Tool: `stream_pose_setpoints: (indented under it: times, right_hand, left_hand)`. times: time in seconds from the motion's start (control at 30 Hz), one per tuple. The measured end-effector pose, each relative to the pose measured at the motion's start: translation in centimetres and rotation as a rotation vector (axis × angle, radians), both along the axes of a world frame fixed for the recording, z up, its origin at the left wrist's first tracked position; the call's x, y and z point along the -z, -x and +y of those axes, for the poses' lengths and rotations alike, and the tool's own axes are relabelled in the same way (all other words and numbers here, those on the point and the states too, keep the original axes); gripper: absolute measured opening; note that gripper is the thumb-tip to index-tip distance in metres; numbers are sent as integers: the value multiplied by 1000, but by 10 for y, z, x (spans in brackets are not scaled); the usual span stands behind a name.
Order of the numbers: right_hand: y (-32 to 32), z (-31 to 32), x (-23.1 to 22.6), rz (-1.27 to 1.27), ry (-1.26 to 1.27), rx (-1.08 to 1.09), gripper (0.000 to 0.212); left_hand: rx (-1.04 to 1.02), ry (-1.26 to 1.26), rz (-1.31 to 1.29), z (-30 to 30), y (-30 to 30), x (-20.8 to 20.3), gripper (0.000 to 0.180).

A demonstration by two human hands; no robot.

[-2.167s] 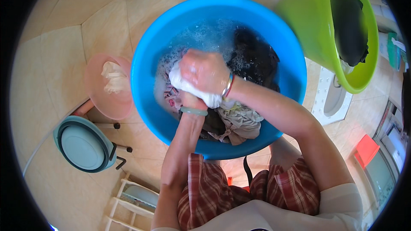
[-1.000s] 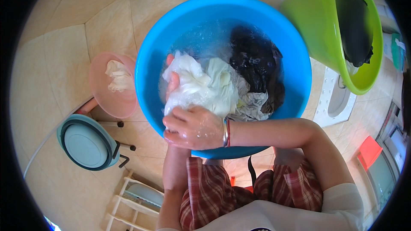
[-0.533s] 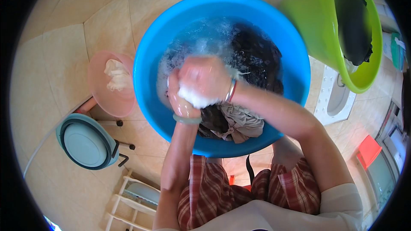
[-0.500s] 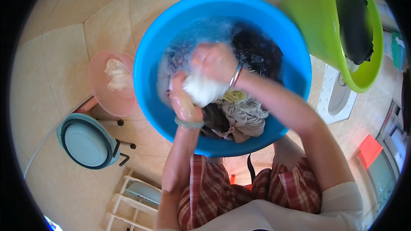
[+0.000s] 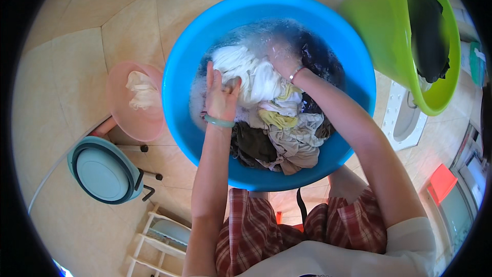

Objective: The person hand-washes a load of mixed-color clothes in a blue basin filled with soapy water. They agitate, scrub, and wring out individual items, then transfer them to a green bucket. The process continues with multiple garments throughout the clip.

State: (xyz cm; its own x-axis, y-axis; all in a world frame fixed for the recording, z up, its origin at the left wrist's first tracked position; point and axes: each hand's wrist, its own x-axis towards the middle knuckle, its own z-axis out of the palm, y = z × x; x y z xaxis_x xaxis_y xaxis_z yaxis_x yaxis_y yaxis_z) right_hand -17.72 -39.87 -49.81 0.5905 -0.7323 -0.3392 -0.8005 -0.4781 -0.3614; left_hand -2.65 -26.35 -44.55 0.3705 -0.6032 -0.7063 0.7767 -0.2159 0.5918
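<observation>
Soapy water and several garments fill a large blue basin (image 5: pixel 177 118). A wet white cloth (image 5: pixel 251 72) lies spread at the water's surface, no longer bunched. My left hand (image 5: pixel 222 97), with a pale green bangle at the wrist, is at the cloth's left edge, fingers stretched out and thumb apart. At the cloth's right side, my right hand (image 5: pixel 284 59) dips into the water; its fingers are blurred and partly hidden. Dark clothing (image 5: pixel 320 61) floats beside it. Nearer me lie a yellow cloth (image 5: pixel 278 118), a grey-beige garment (image 5: pixel 297 146) and a dark brown one (image 5: pixel 254 141).
A green bucket (image 5: pixel 376 23) with dark cloth leans at the far right, by a white squat toilet (image 5: pixel 405 118). On the left are a pink basin (image 5: pixel 117 95) holding pale cloth, a folded teal basin (image 5: pixel 102 174) and a cream rack (image 5: pixel 148 238). An orange-red object (image 5: pixel 442 182) stands right.
The white cloth, bunched between both hands before, now lies spread in the water. My left hand has opened and moved slightly up; my right hand has shifted right and down into the water.
</observation>
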Motion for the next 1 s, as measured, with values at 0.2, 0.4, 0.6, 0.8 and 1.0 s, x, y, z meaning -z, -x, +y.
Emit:
stream_pose_setpoints:
  times: [0.2, 0.4, 0.6, 0.8, 1.0]
  right_hand:
    - [-34, 60, -90, -825, -95, -53, 12]
    - [-37, 118, -161, -877, 34, -418, 17]
    - [-61, 114, -164, -984, 266, -323, 25]
    - [-66, 101, -158, -1159, 251, -202, 23]
    - [-63, 82, -130, -1170, 87, -37, 16]
  left_hand:
    - [82, 239, 141, -8, -16, -5, 62]
    - [48, 299, 160, -7, -4, -62, 59]
    - [28, 536, 522, 2, -16, -43, 46]
    - [-105, 444, 410, 16, -1, -34, 43]
    - [-159, 245, 114, 32, 10, -39, 41]
